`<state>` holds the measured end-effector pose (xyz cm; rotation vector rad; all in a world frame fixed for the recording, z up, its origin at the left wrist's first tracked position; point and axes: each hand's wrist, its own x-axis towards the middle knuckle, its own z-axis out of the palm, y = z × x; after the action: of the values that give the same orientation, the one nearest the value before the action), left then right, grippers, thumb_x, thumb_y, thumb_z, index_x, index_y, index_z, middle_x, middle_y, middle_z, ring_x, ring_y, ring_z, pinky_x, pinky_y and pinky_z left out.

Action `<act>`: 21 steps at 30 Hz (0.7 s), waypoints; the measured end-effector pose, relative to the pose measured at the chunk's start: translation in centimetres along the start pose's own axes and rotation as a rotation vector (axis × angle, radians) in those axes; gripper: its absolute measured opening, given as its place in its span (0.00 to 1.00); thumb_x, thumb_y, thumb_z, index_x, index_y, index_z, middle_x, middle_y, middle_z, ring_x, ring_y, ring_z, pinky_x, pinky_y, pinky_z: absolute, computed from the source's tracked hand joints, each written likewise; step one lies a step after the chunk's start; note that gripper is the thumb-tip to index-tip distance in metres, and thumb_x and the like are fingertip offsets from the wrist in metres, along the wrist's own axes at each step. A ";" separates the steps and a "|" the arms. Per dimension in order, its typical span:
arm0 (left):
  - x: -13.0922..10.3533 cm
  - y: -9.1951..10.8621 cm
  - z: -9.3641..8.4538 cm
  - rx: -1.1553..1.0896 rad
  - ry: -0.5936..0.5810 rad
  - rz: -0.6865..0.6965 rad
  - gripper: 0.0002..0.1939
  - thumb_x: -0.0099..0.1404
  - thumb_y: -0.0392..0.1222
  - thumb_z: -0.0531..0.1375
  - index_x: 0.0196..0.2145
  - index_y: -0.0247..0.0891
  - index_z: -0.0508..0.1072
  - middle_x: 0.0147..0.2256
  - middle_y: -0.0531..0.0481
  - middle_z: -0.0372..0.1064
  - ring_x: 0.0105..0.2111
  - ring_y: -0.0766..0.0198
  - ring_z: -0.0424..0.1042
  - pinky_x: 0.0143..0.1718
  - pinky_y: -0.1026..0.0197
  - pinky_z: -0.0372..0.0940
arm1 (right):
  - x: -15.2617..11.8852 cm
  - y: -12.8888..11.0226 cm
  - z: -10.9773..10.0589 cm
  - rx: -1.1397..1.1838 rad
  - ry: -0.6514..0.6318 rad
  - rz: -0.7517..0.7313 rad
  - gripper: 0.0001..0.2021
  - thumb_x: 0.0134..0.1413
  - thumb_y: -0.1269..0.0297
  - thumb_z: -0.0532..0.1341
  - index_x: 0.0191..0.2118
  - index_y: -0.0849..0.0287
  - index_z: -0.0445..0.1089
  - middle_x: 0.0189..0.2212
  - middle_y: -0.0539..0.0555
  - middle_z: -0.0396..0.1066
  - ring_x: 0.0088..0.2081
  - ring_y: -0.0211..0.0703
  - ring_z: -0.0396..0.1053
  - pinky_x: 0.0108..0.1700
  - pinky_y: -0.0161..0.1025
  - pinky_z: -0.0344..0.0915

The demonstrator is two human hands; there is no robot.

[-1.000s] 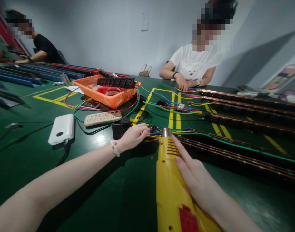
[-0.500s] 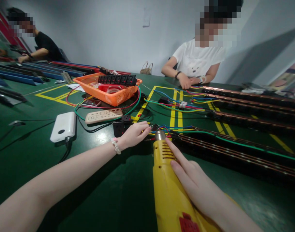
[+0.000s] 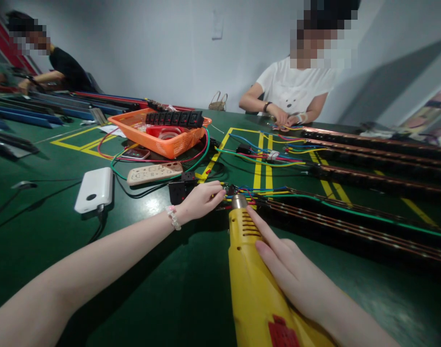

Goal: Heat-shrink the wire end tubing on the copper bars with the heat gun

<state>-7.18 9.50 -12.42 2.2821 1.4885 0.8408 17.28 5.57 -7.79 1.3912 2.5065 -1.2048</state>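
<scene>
A yellow heat gun (image 3: 251, 270) with a metal nozzle lies under my right hand (image 3: 292, 267), which grips its body with the index finger stretched along the vents. The nozzle points away from me at a bundle of coloured wires (image 3: 265, 194). My left hand (image 3: 205, 200) is closed at the left end of that bundle, just left of the nozzle; its fingertips are partly hidden. Beside my left wrist sits a black socket block (image 3: 177, 193). The wires lead right to long dark strips with copper bars (image 3: 332, 220).
An orange basket (image 3: 173, 147) with black socket parts stands behind my left hand. A white power bank (image 3: 94, 190) and a phone in a beige case (image 3: 155, 173) lie left on the green table. A co-worker's hands (image 3: 283, 118) handle wires across the table.
My hands and the heat gun stay nearly still. Across the table, the co-worker's hands have come together over the wires; the other person at the far left has shifted a little.
</scene>
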 end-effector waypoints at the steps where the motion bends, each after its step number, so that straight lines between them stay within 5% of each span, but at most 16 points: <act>1: 0.0 0.0 0.0 0.000 -0.001 -0.002 0.21 0.69 0.45 0.44 0.23 0.29 0.59 0.26 0.51 0.55 0.27 0.75 0.54 0.30 0.67 0.50 | 0.0 0.0 0.0 -0.002 -0.006 -0.009 0.35 0.56 0.39 0.29 0.66 0.47 0.28 0.40 0.54 0.62 0.40 0.25 0.62 0.52 0.32 0.60; 21: 0.0 0.1 0.0 0.016 -0.017 -0.006 0.21 0.69 0.46 0.43 0.24 0.30 0.61 0.27 0.50 0.57 0.28 0.74 0.56 0.31 0.67 0.50 | -0.1 -0.1 -0.2 -0.187 -0.040 0.167 0.35 0.50 0.33 0.24 0.63 0.34 0.27 0.34 0.50 0.63 0.37 0.28 0.63 0.42 0.26 0.57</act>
<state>-7.10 9.48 -12.38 2.2893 1.4999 0.8088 17.29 5.63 -7.53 1.4776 2.3514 -0.9335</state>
